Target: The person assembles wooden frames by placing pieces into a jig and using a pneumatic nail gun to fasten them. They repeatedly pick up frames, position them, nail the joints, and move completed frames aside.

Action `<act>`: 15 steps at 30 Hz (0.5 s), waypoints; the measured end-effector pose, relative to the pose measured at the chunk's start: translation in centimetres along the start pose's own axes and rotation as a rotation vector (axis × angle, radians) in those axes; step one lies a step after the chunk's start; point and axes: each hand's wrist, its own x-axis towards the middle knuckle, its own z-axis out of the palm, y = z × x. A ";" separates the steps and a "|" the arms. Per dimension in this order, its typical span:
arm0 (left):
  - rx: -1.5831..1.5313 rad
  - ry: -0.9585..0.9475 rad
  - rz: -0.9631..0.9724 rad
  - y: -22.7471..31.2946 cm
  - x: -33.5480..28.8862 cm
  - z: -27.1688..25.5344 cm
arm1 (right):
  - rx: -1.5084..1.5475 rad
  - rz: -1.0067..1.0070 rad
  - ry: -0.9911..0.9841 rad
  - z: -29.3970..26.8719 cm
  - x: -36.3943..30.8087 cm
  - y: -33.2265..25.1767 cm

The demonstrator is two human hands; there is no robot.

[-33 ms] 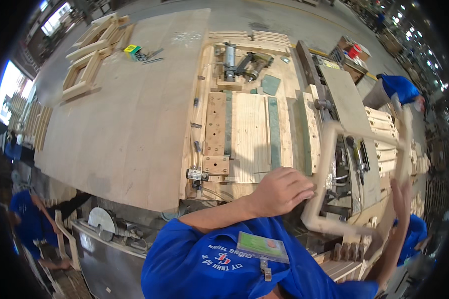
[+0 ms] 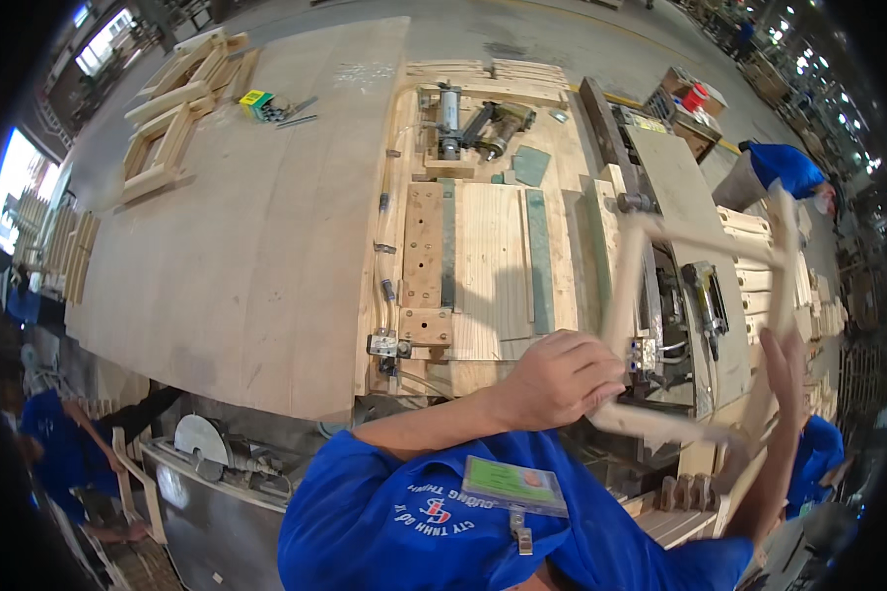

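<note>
A pale wooden frame (image 2: 708, 242) with a long side bar is lifted in front of my body, on the right, smeared by motion. My left hand (image 2: 566, 378) is closed at its near left corner, fingers curled in. At the frame's right side bar, my right hand (image 2: 783, 368) grips the wood, its fingers partly hidden. Left of the frame lies a wooden jig board (image 2: 493, 266) with green strips (image 2: 539, 261) and a drilled block (image 2: 425, 246) along its edge.
Beyond the jig lie a pneumatic cylinder (image 2: 449, 120) and a nail gun (image 2: 508, 128). Finished wooden frames (image 2: 158, 153) and a small green-yellow box (image 2: 256, 103) rest on the large board (image 2: 237, 236). A clamp machine (image 2: 668, 177) stands at right; co-workers in blue are nearby.
The wooden frame has shifted slightly left and away from my body. My right hand has moved a little left and up with it; my left hand has hardly moved.
</note>
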 end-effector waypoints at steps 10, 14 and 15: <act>0.376 -0.398 -0.378 -14.3 -4.1 1.8 | -0.098 0.054 -0.207 28.6 17.2 -10.6; 0.467 -0.396 -0.462 -17.7 -5.4 0.9 | -0.118 0.066 -0.353 35.6 19.6 -10.0; 0.488 -0.412 -0.498 -18.1 -5.9 0.8 | -0.089 0.079 -0.375 37.5 19.4 -10.6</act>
